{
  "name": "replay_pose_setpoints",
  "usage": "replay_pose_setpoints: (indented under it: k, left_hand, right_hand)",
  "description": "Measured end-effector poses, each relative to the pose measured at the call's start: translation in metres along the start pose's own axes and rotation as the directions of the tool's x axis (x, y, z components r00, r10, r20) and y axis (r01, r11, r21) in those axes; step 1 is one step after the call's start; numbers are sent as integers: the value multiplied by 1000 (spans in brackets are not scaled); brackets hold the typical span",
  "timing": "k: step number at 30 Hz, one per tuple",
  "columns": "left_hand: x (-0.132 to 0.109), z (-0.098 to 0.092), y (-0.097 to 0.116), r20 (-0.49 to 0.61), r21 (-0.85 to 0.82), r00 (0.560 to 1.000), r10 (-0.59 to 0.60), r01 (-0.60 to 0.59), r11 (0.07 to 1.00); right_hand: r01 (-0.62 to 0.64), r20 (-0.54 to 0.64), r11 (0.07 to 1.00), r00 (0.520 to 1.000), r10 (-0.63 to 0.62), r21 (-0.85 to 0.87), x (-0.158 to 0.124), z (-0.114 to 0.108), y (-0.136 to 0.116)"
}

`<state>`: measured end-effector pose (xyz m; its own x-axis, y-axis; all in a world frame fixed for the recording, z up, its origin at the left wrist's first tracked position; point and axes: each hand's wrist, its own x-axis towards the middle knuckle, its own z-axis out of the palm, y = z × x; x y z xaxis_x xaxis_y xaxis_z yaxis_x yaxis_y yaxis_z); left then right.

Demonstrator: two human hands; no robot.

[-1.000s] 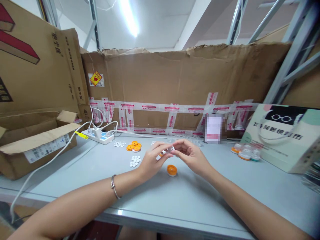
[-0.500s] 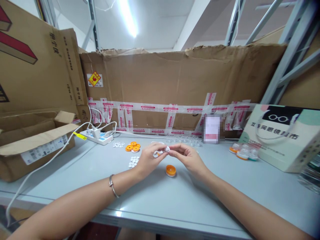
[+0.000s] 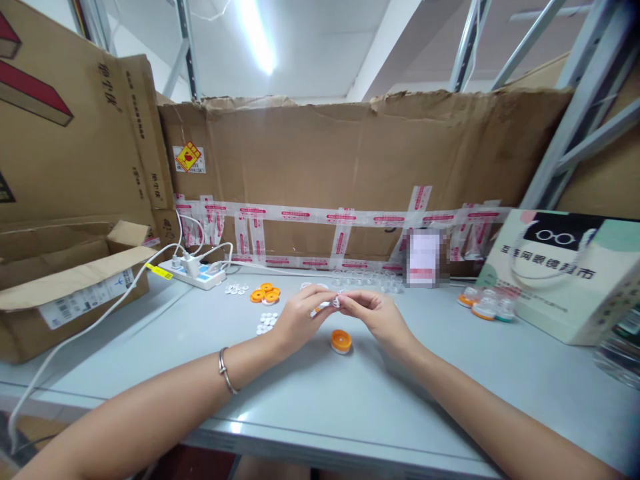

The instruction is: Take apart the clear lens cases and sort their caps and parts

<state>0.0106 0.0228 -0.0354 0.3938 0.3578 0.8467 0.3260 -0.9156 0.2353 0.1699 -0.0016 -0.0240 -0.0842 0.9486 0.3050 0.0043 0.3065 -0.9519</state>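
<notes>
Between the fingertips of my left hand [image 3: 303,317] and my right hand [image 3: 379,319] is a small white plastic part [image 3: 337,303], pinched from both sides above the table. Its exact shape is partly covered by the fingers. Just below the hands, an orange round cap with a white base [image 3: 341,341] rests on the table, hollow side up. Left of my left hand lie several small white discs [image 3: 267,323]. Behind them is a cluster of orange ring-shaped caps [image 3: 265,293], with small clear pieces [image 3: 237,289] further left.
Rows of clear plastic cups [image 3: 367,281] stand at the back of the grey table [image 3: 300,407]. A power strip [image 3: 197,274] with white cables and an open cardboard box [image 3: 75,287] occupy the left. At right are assembled clear-topped pieces [image 3: 486,305], a paper bag [image 3: 555,280] and a bottle [image 3: 623,347].
The fingers of my right hand have closed further over the small white part, so less of it shows. Both hands stay in nearly the same place.
</notes>
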Motion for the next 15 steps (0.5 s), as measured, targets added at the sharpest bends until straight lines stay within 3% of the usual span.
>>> replay_pose_setpoints:
  k: [6, 15]
  left_hand:
    - [2, -1, -1, 53, 115, 990, 133, -138, 984]
    - [0, 1, -3, 96, 196, 983, 155, -172, 965]
  right_hand:
    - [29, -3, 989, 1000, -30, -146, -2, 0, -3]
    - [-21, -40, 996, 999, 18, -91, -2, 3, -2]
